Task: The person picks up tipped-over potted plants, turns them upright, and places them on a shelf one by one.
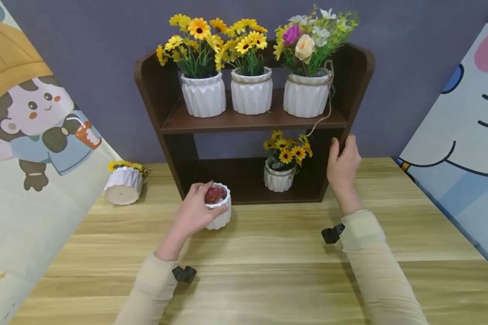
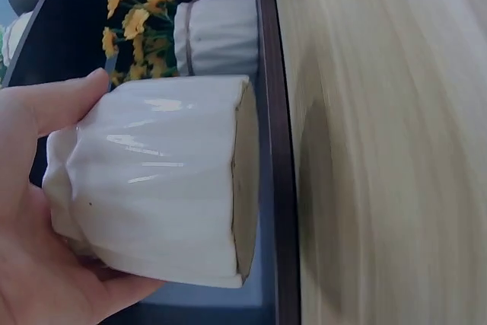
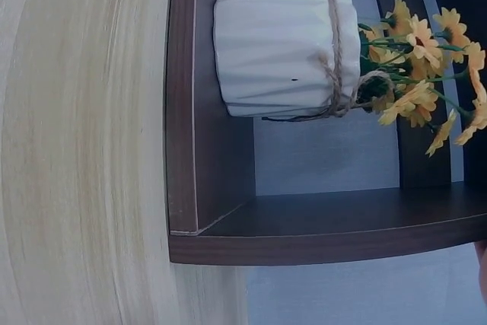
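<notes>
My left hand (image 1: 195, 210) grips a white ribbed flower pot (image 2: 160, 180) by its rim, with a dark red plant (image 1: 215, 194) inside. The pot is off the table, just in front of the lower shelf's left half, and its underside shows in the left wrist view. My right hand (image 1: 344, 164) holds the right side panel of a dark brown two-tier shelf (image 1: 254, 124), thumb on the inner side and fingers on the outside. On the lower tier, toward the right, stands a white pot of small yellow flowers (image 3: 285, 51) with twine round it.
Three white pots line the upper tier: a left yellow-flower pot (image 1: 204, 95), a middle one (image 1: 252, 92) and a mixed-flower pot (image 1: 306, 95) with hanging twine. Another yellow-flower pot (image 1: 123, 185) lies tipped on the wooden table (image 1: 264, 271) at left, its base facing forward.
</notes>
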